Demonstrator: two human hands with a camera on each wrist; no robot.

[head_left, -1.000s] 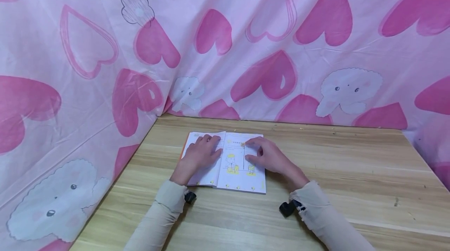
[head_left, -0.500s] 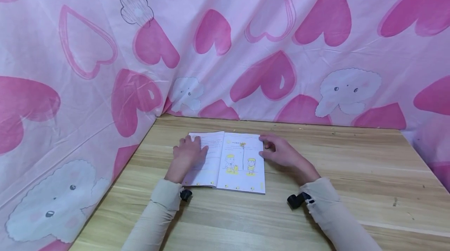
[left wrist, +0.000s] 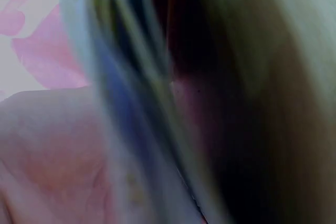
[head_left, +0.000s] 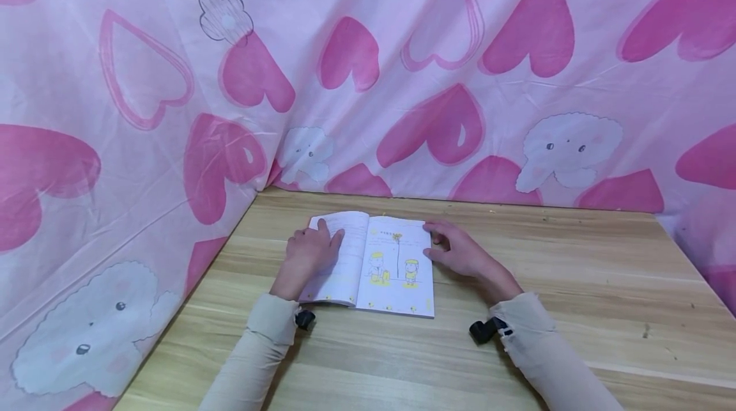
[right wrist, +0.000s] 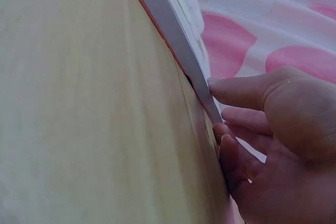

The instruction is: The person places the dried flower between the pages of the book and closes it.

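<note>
An open book [head_left: 397, 299] lies on the table, its right page printed with yellow and black line drawings of figures and a tall flower. My left hand [head_left: 307, 248] grips the left edge, index finger and thumb lying over the left page and the other fingers bent at the border. That page bows upward a little. In the left wrist view the palm [left wrist: 52, 156] is close against the blurred pages [left wrist: 126, 87]. My right hand [head_left: 457, 251] holds the right edge; the right wrist view shows its thumb on the page side and bent fingers at the book's edge [right wrist: 181, 45].
The wooden table [head_left: 575, 283] stretches to the right and in front of the book. A pink cloth [head_left: 425, 34] with hearts and white animal faces hangs behind and along the left side. Black wrist cameras sit at both cuffs.
My left hand has slid left off the page to the book's left edge, and the left page now bulges upward. My right hand has drawn back from the right page to its outer edge.
</note>
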